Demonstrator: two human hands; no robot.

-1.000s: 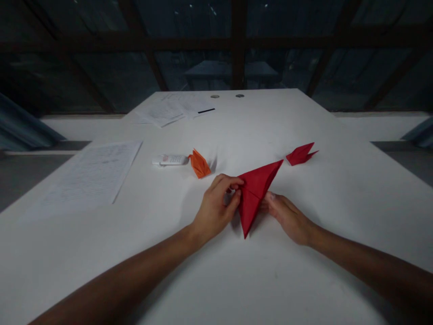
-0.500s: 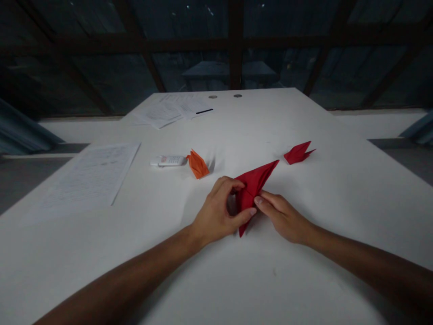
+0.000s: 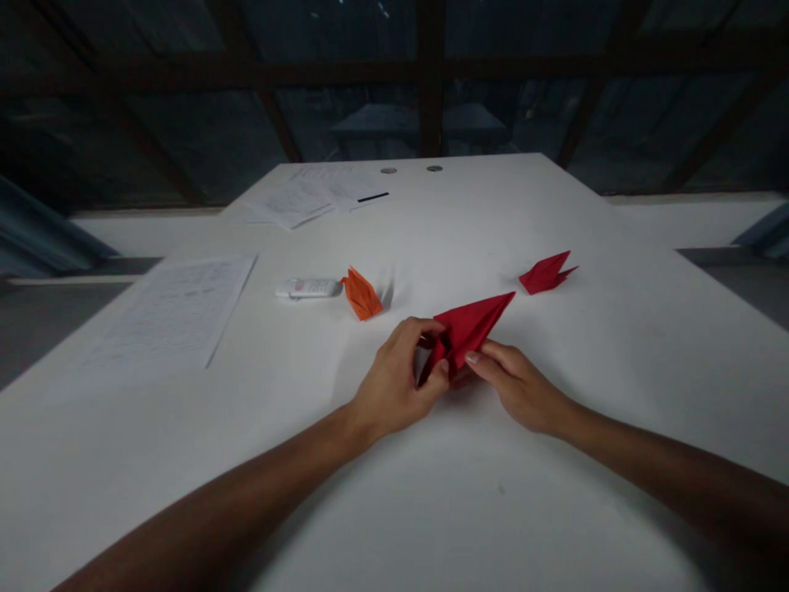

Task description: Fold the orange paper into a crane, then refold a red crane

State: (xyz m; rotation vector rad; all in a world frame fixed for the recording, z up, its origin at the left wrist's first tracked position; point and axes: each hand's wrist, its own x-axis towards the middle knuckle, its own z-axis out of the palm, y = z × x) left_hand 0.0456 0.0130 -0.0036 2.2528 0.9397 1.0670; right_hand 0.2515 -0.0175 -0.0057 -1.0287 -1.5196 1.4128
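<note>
Between my hands is a folded red origami paper, its long point aimed up and to the right. My left hand is closed on its left side, with the thumb and index finger pressing the lower part inward. My right hand pinches the right edge, thumb on top and the other fingers partly hidden beneath. Beyond my hands lies an orange origami figure, and to the right a smaller red origami figure with two raised points.
A white marker-like tube or device touches or nearly touches the orange figure. Written sheets lie at the left, and more papers are at the back with a black strip. Two round discs sit near the white table's far edge.
The red paper's lower point, which stuck out downward before, is now folded up between my hands. My left thumb has drawn in toward my fingers; the other figures lie where they were.
</note>
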